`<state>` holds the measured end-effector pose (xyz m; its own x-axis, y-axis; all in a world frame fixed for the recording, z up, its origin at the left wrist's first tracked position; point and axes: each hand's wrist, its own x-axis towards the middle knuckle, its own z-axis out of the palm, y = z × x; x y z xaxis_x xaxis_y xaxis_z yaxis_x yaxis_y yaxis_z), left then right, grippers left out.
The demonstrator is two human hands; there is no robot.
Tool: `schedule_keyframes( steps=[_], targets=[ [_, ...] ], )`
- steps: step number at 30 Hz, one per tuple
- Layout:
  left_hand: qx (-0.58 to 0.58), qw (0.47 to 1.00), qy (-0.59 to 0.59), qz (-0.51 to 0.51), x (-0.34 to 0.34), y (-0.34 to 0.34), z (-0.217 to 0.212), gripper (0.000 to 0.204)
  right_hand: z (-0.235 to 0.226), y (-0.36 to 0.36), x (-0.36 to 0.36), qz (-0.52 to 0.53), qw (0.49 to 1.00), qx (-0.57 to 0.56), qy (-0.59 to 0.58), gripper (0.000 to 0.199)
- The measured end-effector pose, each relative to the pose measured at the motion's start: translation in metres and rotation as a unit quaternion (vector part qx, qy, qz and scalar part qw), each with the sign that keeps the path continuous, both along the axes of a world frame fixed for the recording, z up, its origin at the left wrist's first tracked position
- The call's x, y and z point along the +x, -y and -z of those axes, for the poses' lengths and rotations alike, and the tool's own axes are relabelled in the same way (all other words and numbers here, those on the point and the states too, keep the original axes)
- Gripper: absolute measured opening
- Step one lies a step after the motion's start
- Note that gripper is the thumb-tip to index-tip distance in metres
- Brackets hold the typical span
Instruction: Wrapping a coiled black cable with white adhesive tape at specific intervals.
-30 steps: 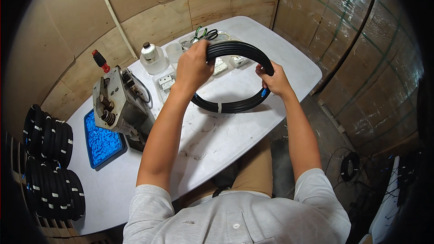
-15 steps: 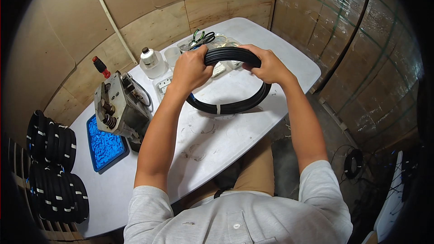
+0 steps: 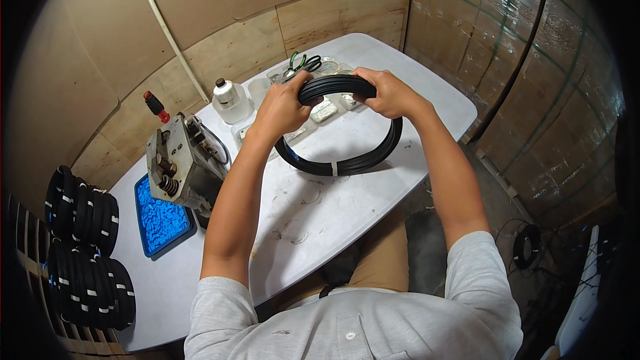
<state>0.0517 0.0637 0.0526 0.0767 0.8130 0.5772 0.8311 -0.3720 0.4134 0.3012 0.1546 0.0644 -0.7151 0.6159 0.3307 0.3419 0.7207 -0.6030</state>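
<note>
A coil of black cable (image 3: 363,162) hangs tilted over the white table, gripped at its far side by both hands. My left hand (image 3: 285,103) is closed round the far left of the coil, thumb on top. Opposite it, my right hand (image 3: 389,93) wraps the far right part. One white band of tape ties the near side of the ring, and a bit of blue shows at its left inner edge. Behind the hands, clear plastic trays hold small white items (image 3: 325,111), partly hidden by the coil.
On the white table (image 3: 280,253) stand a metal bench machine (image 3: 183,160), a blue tray of small blue pieces (image 3: 160,217), a white-labelled bottle (image 3: 227,97) and green-handled pliers (image 3: 297,61). Stacks of taped black coils (image 3: 87,280) sit at the left. Wrapped cartons (image 3: 507,60) line the right.
The view has shifted slightly, so the table things appear a little lower and further right. Both hands still hold the coil, whose near side with the tape band has swung slightly right.
</note>
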Motion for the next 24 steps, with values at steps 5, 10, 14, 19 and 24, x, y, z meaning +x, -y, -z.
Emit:
schedule_keyframes(
  steps=[5,10,14,19,24],
  targets=[
    [0.026,0.998,-0.04,-0.028,0.022,-0.004,-0.005,0.025,0.001,0.005,0.002,0.017,1.0,-0.001,0.017,0.023],
    [-0.003,0.997,-0.081,-0.006,0.007,-0.025,-0.005,0.023,-0.012,0.016,-0.001,0.046,0.998,-0.02,0.027,0.022],
    [-0.012,0.999,-0.04,0.019,-0.001,-0.029,-0.005,0.019,-0.018,0.012,-0.011,0.064,0.997,-0.005,0.031,0.02],
    [0.074,0.997,0.004,0.037,0.008,-0.026,-0.004,0.023,-0.028,0.007,-0.025,0.058,0.99,0.06,0.111,0.02],
    [0.008,0.997,-0.069,-0.031,0.008,-0.038,0.001,0.021,-0.017,-0.001,-0.023,0.051,0.995,0.065,0.048,0.021]
  ],
)
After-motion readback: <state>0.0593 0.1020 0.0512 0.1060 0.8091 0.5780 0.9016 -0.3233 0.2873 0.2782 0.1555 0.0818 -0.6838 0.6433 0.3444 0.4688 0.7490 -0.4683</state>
